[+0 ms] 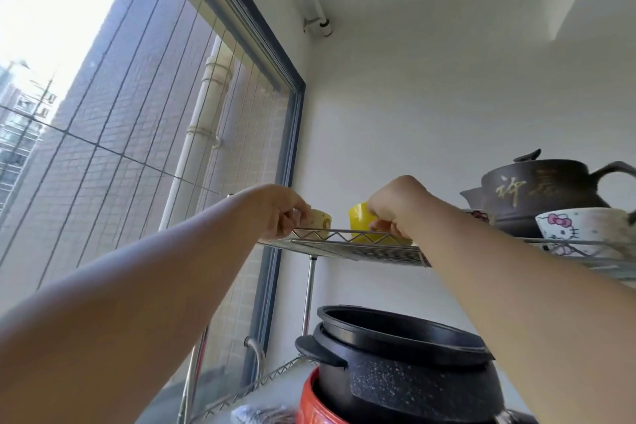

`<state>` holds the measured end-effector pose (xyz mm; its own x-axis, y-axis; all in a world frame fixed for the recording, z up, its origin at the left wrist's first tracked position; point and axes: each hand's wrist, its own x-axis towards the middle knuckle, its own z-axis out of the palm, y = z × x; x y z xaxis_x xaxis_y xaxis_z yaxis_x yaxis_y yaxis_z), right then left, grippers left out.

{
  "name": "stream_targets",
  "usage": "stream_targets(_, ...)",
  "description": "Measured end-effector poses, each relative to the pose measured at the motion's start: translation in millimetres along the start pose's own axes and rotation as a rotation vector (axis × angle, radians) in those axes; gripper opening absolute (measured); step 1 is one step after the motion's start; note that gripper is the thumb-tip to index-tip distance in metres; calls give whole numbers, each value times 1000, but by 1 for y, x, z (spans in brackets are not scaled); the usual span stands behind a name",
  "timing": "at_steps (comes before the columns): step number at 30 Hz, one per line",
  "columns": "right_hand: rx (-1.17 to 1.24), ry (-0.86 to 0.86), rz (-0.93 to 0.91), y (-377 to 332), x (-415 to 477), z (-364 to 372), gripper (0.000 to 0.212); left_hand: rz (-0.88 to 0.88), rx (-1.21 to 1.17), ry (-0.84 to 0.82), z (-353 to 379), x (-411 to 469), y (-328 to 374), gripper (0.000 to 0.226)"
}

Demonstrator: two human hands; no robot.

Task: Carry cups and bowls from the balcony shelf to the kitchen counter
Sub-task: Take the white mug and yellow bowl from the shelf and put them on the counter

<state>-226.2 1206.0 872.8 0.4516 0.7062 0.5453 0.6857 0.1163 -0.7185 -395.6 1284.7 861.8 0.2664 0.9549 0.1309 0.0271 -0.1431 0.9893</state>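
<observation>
Writing first: gold brush-style characters on the side of the dark brown clay pot (540, 196), top tier, right; not legible enough to read. White bowl (585, 227) just in front of it carries a cartoon cat face with a pink bow, glossy ceramic, and a second such print shows lower on it behind the rail. No other labels readable.

Top wire shelf (361, 249): chrome grid with a zigzag rail along the front edge, on a chrome post. Two cups stand on it near the window end, slightly apart.
- Cream cup (318, 222): small, round, matte, with a yellowish spot pattern. Left hand (280, 212) is closed around its left side, fingers curled over the rim area; the grip looks like a pinch, but the contact is partly hidden by the knuckles.
- Yellow cup (358, 220): smooth, glossy, cylindrical, probably plastic. Right hand (395, 208) covers its right side, fingertips curled down toward the base at the rail. Cannot tell whether it is actually gripping.

Both cups sit on the shelf, not lifted. Both forearms are bare and reach up.

Lower tier: black speckled non-stick pot (406, 365) with side handles, nested in a red-orange vessel (311, 403).

Left: window (137, 113) with a dark grey frame and thin vertical wires, tiled building outside.
</observation>
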Motion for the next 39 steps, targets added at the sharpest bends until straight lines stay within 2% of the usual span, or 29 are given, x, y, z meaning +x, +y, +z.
stream_targets(2, 88, -92, 100, 0, -3, -2, 21, 18, -64, 0, 2, 2, -1, 24)
stream_targets(5, 179, -109, 134, 0, -8, -4, 12, 55, -104, 30, 4, 4, -2, 26)
stream_targets(10, 348, -110, 107, 2, -10, -2, 9, 86, -132, 49, 4, -1, -5, 18)
stream_targets(16, 522, -24, 39, 4, -19, -8, 23, 181, -247, 98, 2, -17, -8, 32)
stream_targets(20, 576, 0, -3, 5, -34, -22, 33, 278, -383, 133, -5, -37, -4, 31)
stream_targets(25, 639, -24, -59, 19, -68, -41, 35, 334, -454, 84, -15, -71, -17, 24)
stream_targets(34, 629, 4, -42, 89, -168, -82, 33, 308, -486, -64, 1, -145, -101, 14)
stream_targets(39, 618, 18, 14, 147, -253, -88, 40, 231, -559, -153, 27, -180, -176, 29)
